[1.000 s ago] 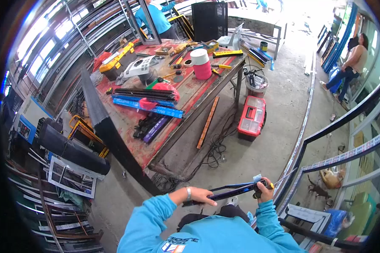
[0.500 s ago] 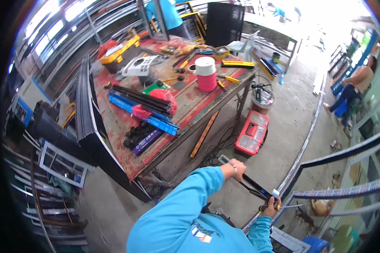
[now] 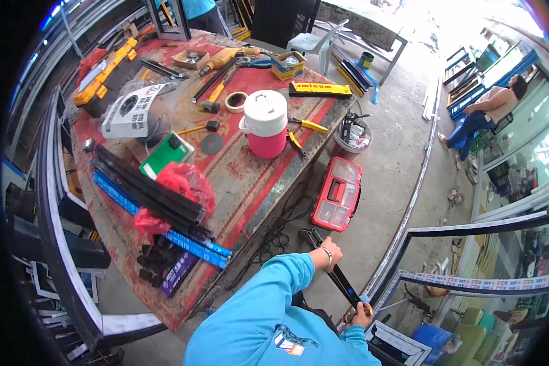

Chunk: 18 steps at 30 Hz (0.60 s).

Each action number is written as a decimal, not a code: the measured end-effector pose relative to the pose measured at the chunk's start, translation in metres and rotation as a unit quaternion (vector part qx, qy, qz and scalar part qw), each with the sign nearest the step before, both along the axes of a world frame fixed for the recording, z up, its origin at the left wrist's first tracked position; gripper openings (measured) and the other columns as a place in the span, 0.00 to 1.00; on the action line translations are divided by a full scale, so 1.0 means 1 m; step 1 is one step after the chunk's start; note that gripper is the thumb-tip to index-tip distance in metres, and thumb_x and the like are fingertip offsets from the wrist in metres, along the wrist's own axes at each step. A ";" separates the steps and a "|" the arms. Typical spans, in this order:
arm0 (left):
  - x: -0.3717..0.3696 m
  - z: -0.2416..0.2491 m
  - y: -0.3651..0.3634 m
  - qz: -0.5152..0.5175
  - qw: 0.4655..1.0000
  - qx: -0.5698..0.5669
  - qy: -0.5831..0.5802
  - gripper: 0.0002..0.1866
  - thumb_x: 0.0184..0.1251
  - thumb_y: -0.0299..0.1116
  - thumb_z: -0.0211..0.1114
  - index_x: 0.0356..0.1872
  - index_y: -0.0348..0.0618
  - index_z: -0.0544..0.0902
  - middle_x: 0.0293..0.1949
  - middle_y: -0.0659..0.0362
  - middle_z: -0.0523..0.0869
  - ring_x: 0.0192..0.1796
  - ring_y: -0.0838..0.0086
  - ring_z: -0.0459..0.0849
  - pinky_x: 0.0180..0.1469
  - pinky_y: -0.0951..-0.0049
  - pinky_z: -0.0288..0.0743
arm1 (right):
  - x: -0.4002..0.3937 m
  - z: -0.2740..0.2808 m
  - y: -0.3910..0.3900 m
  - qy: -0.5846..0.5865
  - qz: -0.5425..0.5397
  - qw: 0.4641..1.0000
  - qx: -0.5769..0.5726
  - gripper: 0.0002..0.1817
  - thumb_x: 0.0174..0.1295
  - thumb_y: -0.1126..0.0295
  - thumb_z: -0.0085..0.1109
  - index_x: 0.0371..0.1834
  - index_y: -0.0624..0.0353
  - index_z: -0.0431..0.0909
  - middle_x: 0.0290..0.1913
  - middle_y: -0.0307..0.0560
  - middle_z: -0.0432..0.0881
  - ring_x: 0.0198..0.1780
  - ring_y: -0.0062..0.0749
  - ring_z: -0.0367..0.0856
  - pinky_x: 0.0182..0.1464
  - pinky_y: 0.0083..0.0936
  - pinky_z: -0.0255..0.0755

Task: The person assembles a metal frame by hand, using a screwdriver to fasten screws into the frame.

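Observation:
My left hand [image 3: 328, 254], with a band on its wrist, is closed round a long black metal profile [image 3: 343, 283]. One end of the profile sticks out beyond the fingers towards the red toolbox. At the other end, my right hand [image 3: 362, 313] is closed on what looks like a screwdriver [image 3: 391, 305], its thin shaft pointing right and a yellow part showing at the fingers. Those fingers also lie against the profile's end; how they touch it is partly hidden.
A worktable [image 3: 238, 204] on the left bears a pink jug [image 3: 266, 131], black profiles [image 3: 146, 183], a drill [image 3: 229, 58] and pliers [image 3: 311, 125]. On the floor stand a red toolbox [image 3: 337, 194] and a bucket [image 3: 354, 137]. Glazed frames [image 3: 482, 232] stand right. A person [image 3: 485, 113] sits farther off.
The view has shifted, so the table looks nearer. Both hands appear lower and further left, and the profile is more steeply angled. Both hands keep their hold.

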<state>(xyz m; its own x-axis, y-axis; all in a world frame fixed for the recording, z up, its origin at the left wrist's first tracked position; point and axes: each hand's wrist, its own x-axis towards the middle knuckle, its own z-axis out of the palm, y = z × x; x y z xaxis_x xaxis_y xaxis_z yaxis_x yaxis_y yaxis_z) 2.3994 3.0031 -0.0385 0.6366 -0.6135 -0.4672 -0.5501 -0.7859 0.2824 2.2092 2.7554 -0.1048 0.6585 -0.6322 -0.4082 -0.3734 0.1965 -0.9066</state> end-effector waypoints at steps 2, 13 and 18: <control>0.007 -0.001 0.012 -0.012 1.000 -0.009 0.011 0.16 0.43 0.39 0.66 0.37 0.50 0.86 0.35 0.58 0.87 0.43 0.66 0.85 0.62 0.50 0.60 | 0.010 0.009 0.003 0.029 0.025 0.999 0.001 0.14 0.53 0.72 0.67 0.42 0.58 0.76 0.35 0.41 0.78 0.33 0.27 0.76 0.33 0.26 0.73; -0.029 -0.031 0.023 0.223 0.923 -0.271 -0.160 0.31 0.56 0.62 0.57 0.52 0.49 0.79 0.68 0.50 0.59 0.75 0.60 0.45 0.68 0.38 0.21 | 0.283 0.136 0.121 0.001 0.369 0.894 -0.255 0.31 0.58 0.58 0.64 0.61 0.64 0.68 0.48 0.52 0.80 0.44 0.34 0.78 0.49 0.27 0.72; -0.036 -0.039 0.025 0.227 0.930 -0.248 -0.149 0.29 0.60 0.60 0.54 0.53 0.51 0.78 0.71 0.51 0.56 0.75 0.60 0.41 0.69 0.40 0.20 | 0.420 0.135 0.294 -0.100 0.483 0.861 -0.122 0.17 0.62 0.61 0.58 0.52 0.53 0.79 0.21 0.36 0.76 0.24 0.19 0.74 0.29 0.19 0.69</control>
